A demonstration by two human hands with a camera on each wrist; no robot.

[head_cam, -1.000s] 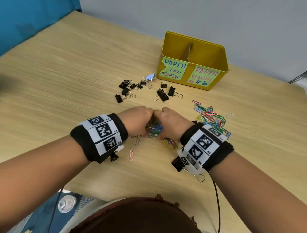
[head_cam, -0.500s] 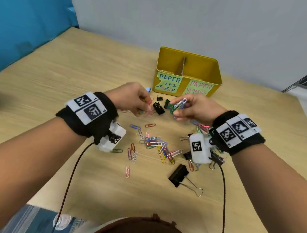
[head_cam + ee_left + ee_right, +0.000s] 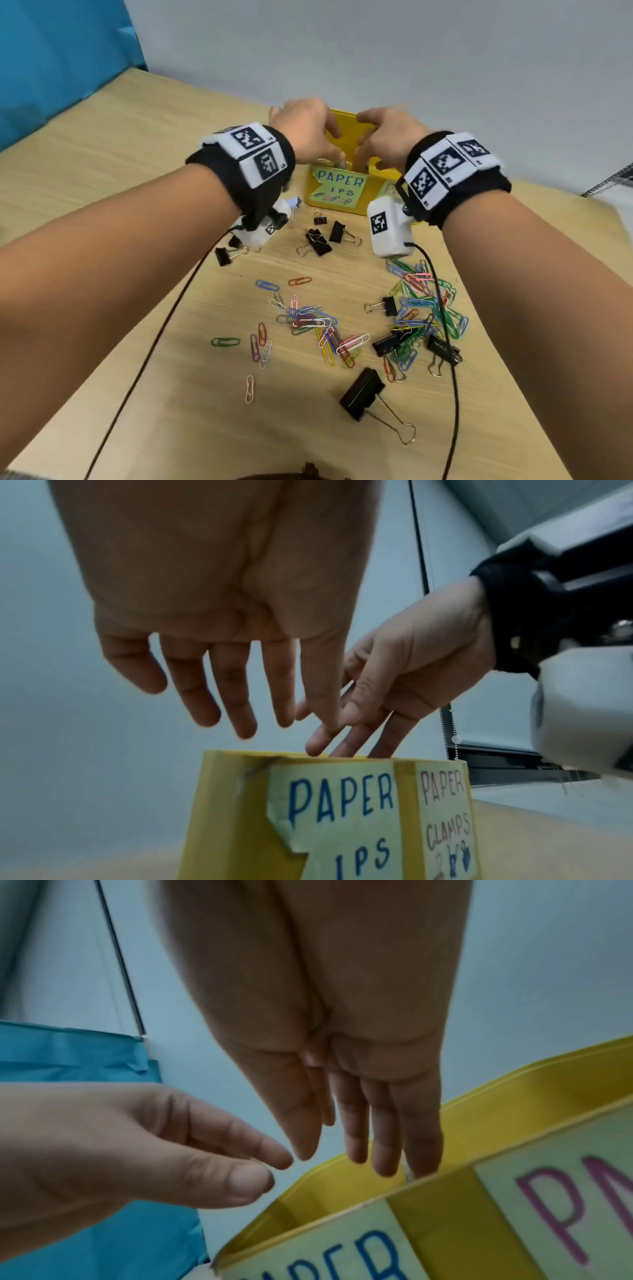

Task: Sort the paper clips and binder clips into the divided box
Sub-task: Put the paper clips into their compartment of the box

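Observation:
The yellow divided box [image 3: 346, 140] stands at the far side of the table, its left label reading PAPER and its right label [image 3: 445, 818] PAPER CLAMPS. Both hands hover over its left compartment. My left hand [image 3: 308, 133] has straight spread fingers [image 3: 240, 696] that hold nothing. My right hand [image 3: 387, 137] points its straight fingers [image 3: 383, 1139] down past the rim, also empty. Coloured paper clips [image 3: 315, 322] lie scattered mid-table, with a denser pile [image 3: 424, 301] to the right. Black binder clips [image 3: 318, 240] lie near the box, and a large one [image 3: 363, 394] sits nearer me.
Wrist camera cables [image 3: 448, 342] trail across the table over the right clip pile. A blue panel [image 3: 61, 54] stands at the left and a grey wall rises behind the box. A small blue binder clip [image 3: 296, 202] lies by the box's left corner.
Both hands rose from the table carrying pinched paper clips, moved forward over the box's left compartment, and opened their fingers. The clips they held are no longer in view.

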